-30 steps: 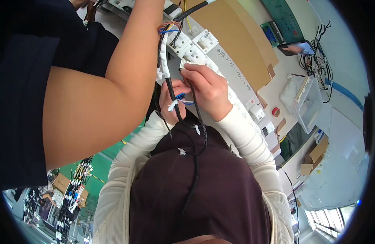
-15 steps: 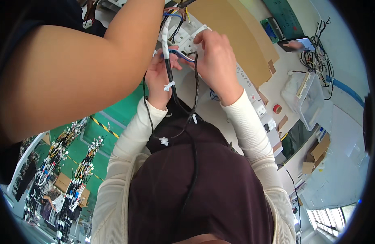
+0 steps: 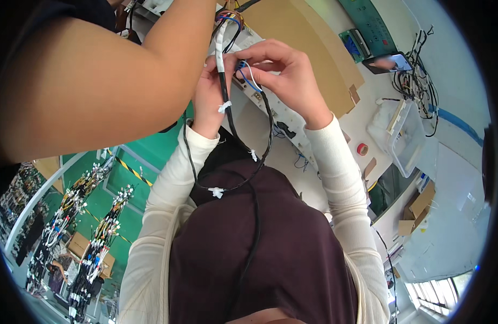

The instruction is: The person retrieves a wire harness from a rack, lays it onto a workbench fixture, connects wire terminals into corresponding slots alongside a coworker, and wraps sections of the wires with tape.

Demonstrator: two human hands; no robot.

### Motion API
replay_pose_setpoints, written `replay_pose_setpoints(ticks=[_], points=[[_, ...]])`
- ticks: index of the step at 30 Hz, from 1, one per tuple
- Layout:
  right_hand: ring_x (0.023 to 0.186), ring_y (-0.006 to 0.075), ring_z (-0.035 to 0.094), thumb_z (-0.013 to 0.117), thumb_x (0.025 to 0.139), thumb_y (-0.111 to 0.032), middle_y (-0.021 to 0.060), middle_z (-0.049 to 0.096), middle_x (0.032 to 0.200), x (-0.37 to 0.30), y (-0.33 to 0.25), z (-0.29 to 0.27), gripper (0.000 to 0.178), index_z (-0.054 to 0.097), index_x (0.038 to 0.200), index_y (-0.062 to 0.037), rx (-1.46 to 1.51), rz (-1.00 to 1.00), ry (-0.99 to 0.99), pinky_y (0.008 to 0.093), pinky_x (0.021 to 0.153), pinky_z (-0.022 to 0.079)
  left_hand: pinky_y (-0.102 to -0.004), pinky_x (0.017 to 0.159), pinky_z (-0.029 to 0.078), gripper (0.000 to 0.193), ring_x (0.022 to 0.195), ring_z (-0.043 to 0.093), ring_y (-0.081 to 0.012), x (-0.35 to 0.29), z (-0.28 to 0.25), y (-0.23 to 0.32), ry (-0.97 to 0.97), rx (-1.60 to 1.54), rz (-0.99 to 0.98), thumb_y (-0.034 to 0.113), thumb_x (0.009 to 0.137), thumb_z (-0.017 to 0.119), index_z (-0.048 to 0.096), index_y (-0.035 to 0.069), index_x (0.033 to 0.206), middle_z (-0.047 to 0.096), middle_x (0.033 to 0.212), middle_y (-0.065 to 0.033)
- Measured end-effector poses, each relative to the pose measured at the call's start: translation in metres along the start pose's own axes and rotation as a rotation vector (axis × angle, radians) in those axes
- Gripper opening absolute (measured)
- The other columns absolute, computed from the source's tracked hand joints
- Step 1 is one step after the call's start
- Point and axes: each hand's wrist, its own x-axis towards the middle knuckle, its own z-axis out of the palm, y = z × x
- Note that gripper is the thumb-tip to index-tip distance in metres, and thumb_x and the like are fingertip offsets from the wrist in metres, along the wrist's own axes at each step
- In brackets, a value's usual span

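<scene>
Plug point(image 3: 241, 65) is pinched by the right hand point(image 3: 286, 75), likely to be kept still; left hand's point(image 3: 208, 97) grip beside it can't be told.

Black cable point(image 3: 271, 127) looks plastic on my feed, lightly glossy; white wrap point(image 3: 220, 48) matt. I see matt cardboard in brown board point(image 3: 319, 54), ribbed cloth in cream sleeve point(image 3: 341, 173), clear glossy plastic in bin point(image 3: 411, 155).

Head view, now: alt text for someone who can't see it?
A person's left hand and right hand are close together at blue and white wires running from a looped black cable. Another person's bare arm crosses the upper left; red tape and a clear bin lie to the right.
</scene>
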Motion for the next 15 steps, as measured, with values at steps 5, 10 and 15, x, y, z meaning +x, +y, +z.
replay_pose_setpoints(ticks=[5,10,15], points=[[0.091,0.0168,0.069,0.072,0.079,0.005,0.0098,0.069,0.106,-0.010,0.002,0.011,0.024,0.072,0.103,0.0007,-0.355,-0.227,0.349,0.0294,0.081,0.059,-0.0221,0.059,0.041,0.011,0.067,0.051,-0.0047,-0.002,0.006,-0.003,-0.023,0.143,0.202,0.012,0.094,0.067,0.066,0.001,0.092,0.061,0.078,0.0020],[0.088,0.0206,0.070,0.077,0.069,0.003,0.0076,0.072,0.099,-0.004,0.023,-0.002,0.031,0.074,0.099,-0.0054,-0.691,-0.451,0.313,0.0297,0.073,0.057,-0.0275,0.056,0.039,0.010,0.059,0.048,-0.0117,0.002,-0.002,-0.016,0.041,0.349,0.354,0.009,0.091,0.070,0.065,0.001,0.091,0.059,0.078,-0.0028],[0.090,0.0225,0.067,0.079,0.069,-0.002,0.0036,0.073,0.094,-0.021,0.032,0.007,0.028,0.075,0.095,-0.0105,-0.877,-0.437,0.296,0.0320,0.074,0.057,-0.0206,0.074,0.043,0.005,0.079,0.053,-0.0055,-0.011,-0.022,-0.028,0.015,0.290,0.255,0.002,0.094,0.065,0.063,-0.003,0.095,0.058,0.087,0.0009]])
